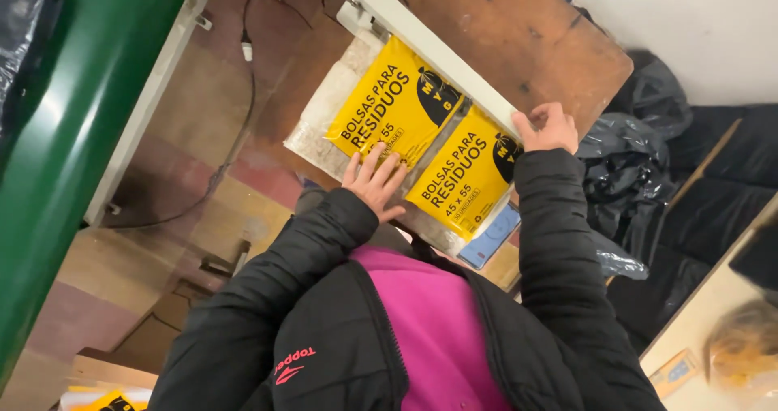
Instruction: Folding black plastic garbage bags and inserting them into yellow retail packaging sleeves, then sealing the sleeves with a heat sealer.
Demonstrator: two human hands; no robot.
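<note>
Two clear plastic packs with yellow labels lie side by side on a worktop, the left pack and the right pack. My left hand rests flat, fingers spread, on the near edge between the two packs. My right hand grips the near end of a long white bar that lies across the far ends of the packs. Behind the bar sits a brown wooden board. I wear a black jacket over a pink top.
A green panel runs along the left. A dark cable trails over the floor. Black plastic bags are heaped at the right. A small blue item lies under the right pack. A pale table corner shows at the lower right.
</note>
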